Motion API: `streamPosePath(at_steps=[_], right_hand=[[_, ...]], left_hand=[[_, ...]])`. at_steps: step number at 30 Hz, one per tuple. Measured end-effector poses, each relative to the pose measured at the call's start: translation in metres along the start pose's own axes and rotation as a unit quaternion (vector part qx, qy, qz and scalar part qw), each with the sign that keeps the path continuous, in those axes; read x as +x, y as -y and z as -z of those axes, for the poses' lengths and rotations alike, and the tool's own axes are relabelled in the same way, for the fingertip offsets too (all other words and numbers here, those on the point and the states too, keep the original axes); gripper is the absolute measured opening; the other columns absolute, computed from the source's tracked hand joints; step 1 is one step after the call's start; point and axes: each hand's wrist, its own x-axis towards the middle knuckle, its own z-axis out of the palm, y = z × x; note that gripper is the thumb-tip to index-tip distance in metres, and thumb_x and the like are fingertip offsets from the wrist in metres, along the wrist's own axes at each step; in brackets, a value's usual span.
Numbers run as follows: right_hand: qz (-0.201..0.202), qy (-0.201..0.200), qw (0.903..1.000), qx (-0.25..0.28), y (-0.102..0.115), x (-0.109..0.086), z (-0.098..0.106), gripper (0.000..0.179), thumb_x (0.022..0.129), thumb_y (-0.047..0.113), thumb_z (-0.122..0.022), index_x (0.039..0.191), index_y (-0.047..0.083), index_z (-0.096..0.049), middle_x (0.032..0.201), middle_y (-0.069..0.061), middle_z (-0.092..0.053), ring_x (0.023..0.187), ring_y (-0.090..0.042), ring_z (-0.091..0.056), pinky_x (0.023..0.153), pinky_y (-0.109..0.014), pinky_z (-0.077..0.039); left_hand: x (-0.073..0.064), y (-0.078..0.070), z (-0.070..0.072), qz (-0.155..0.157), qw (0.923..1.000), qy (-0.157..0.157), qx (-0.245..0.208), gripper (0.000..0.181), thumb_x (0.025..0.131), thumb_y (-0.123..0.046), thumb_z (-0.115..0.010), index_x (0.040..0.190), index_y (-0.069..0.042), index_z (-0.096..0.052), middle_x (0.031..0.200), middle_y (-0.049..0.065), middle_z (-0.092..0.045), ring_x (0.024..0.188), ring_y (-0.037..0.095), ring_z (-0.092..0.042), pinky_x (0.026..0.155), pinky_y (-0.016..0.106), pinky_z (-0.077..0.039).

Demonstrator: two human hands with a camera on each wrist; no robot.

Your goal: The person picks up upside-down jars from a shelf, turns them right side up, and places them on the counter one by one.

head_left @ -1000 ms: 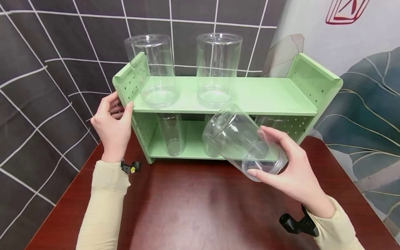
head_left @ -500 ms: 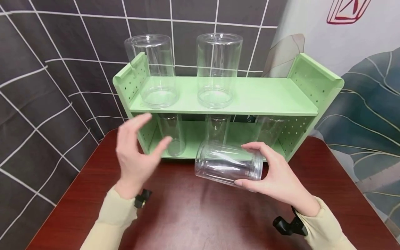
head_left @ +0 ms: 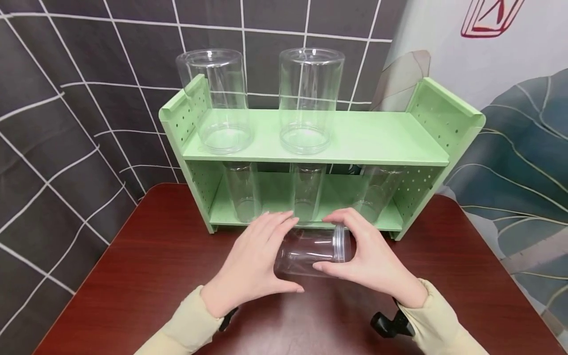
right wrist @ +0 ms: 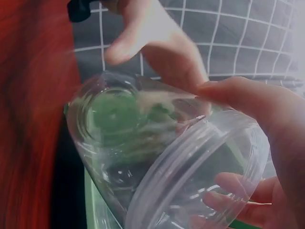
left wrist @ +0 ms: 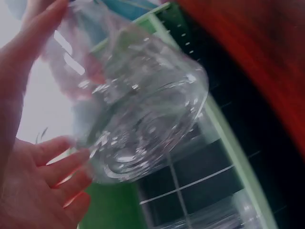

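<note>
A clear plastic jar (head_left: pixel 308 252) lies sideways in the air above the table, in front of the shelf. My right hand (head_left: pixel 370 259) grips its ridged end (right wrist: pixel 190 171), thumb on the near side and fingers over the far side. My left hand (head_left: pixel 250 264) is at the jar's base end, fingers stretched out and thumb apart. In the left wrist view, the rounded base (left wrist: pixel 138 148) faces the left fingers (left wrist: pixel 62 167), which lie close beside it. Through the clear wall, the inside looks empty.
A green two-tier shelf (head_left: pixel 372 135) stands on the red-brown table (head_left: pixel 168 276) against a dark gridded cloth (head_left: pixel 57 148). Two large clear jars (head_left: pixel 224 98) (head_left: pixel 310 98) stand on its top tier. Three clear jars (head_left: pixel 244 192) (head_left: pixel 307 190) (head_left: pixel 377 192) stand below.
My left hand has let go of the shelf's left side and moved right and down to the jar. My right hand has brought the jar down and left, turning it level.
</note>
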Motion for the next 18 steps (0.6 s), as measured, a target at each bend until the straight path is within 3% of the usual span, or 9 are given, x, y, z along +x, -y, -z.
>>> streamPosePath(at_steps=[3, 7, 13, 18], right_hand=[[0.005, 0.004, 1.0000, 0.007, 0.003, 0.001, -0.004, 0.072, 0.067, 0.038, -0.096, 0.126, 0.023, -0.058, 0.123, 0.010, -0.058, 0.105, -0.011, -0.059, 0.084, -0.030, -0.054], [0.020, 0.001, 0.9998, -0.005, 0.007, 0.002, -0.009, 0.070, 0.068, 0.039, -0.095, 0.126, 0.022, -0.059, 0.123, 0.011, -0.058, 0.108, -0.011, -0.058, 0.087, -0.031, -0.051], [0.039, -0.004, 0.9992, -0.012, 0.014, 0.004, -0.009, 0.070, 0.076, 0.039, -0.090, 0.135, 0.021, -0.057, 0.132, 0.008, -0.057, 0.121, -0.014, -0.055, 0.100, -0.032, -0.046], [0.043, -0.059, 0.9972, -0.014, 0.017, 0.004, 0.008, 0.075, 0.078, 0.029, -0.090, 0.143, 0.020, -0.054, 0.143, 0.006, -0.054, 0.132, -0.017, -0.050, 0.111, -0.033, -0.038]], left_hand=[[-0.004, 0.001, -0.009, 0.003, 0.9997, 0.012, 0.020, 0.123, 0.053, -0.057, -0.096, 0.149, -0.003, -0.042, 0.150, 0.012, -0.047, 0.134, 0.029, -0.045, 0.121, 0.040, -0.023], [-0.008, 0.001, -0.017, 0.014, 0.9997, 0.000, 0.021, 0.116, 0.055, -0.043, -0.098, 0.149, -0.003, -0.044, 0.141, 0.009, -0.053, 0.125, 0.026, -0.050, 0.116, 0.038, -0.032], [-0.015, 0.004, -0.026, 0.043, 0.9989, -0.006, 0.018, 0.113, 0.057, -0.041, -0.095, 0.151, -0.005, -0.043, 0.137, 0.008, -0.054, 0.124, 0.027, -0.051, 0.105, 0.040, -0.044], [-0.022, 0.011, -0.028, 0.080, 0.9966, 0.003, 0.018, 0.112, 0.056, -0.043, -0.092, 0.151, -0.007, -0.043, 0.139, 0.007, -0.052, 0.126, 0.026, -0.050, 0.107, 0.040, -0.043]])
